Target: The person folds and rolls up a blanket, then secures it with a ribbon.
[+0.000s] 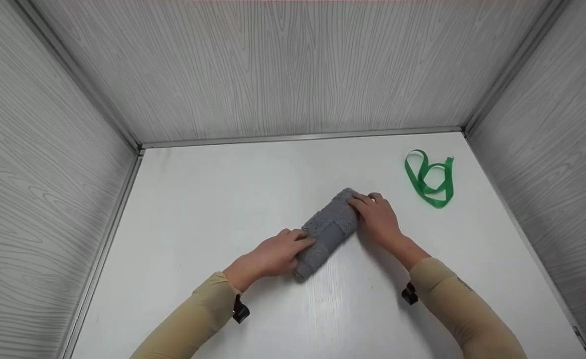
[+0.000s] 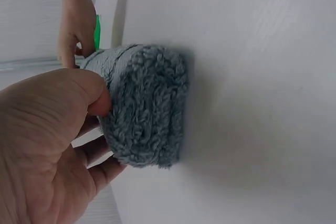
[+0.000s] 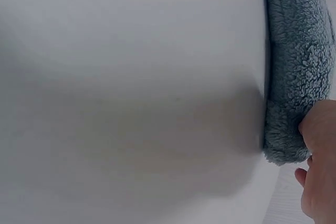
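A rolled grey towel lies slantwise on the white table. Its fluffy spiral end faces the camera in the left wrist view. My left hand grips the near-left end of the roll, with the thumb on one side and the fingers around the other. At the far-right end, my right hand holds the roll between thumb and fingers. The right wrist view shows the towel's long plush side along the tabletop, with the right thumb pressed into it; most of the right fingers are hidden there.
A green ribbon lies in loose loops at the back right of the white table. Grey wood-grain panels stand along the back and both sides. Metal edging runs where they meet the tabletop.
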Demonstrator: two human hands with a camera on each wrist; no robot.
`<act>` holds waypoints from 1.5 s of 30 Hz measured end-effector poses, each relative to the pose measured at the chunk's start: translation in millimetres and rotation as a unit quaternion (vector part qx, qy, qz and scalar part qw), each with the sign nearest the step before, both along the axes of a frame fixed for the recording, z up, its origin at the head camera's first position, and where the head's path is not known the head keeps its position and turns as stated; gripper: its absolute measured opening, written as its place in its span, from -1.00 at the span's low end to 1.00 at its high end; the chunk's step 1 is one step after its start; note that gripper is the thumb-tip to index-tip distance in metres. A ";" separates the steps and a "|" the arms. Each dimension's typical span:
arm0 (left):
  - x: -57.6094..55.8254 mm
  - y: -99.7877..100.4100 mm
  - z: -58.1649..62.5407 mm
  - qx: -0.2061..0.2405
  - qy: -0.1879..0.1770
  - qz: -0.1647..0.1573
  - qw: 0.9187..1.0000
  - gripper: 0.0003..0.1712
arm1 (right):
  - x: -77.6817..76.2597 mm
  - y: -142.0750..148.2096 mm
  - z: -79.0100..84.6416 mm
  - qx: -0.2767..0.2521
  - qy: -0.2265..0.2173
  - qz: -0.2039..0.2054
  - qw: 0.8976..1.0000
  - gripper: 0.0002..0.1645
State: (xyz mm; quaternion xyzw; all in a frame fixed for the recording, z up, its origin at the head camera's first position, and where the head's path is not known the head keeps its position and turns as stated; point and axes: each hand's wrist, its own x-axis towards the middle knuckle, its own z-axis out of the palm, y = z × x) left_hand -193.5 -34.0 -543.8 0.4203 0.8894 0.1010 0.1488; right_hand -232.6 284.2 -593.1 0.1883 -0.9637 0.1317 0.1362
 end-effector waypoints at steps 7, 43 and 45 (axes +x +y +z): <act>8.8 5.7 -3.0 0.063 -0.074 -0.006 0.995 -0.27 | -22.7 -9.9 5.9 -0.086 -0.074 0.016 0.993 -0.61; 23.2 36.6 -25.1 0.094 0.146 -0.063 0.983 -0.27 | -25.7 -28.1 17.0 -0.058 -0.214 0.128 0.967 -0.59; 18.0 35.9 -25.4 0.091 0.161 -0.056 0.981 -0.26 | -25.3 -29.2 17.0 -0.061 -0.210 0.131 0.967 -0.59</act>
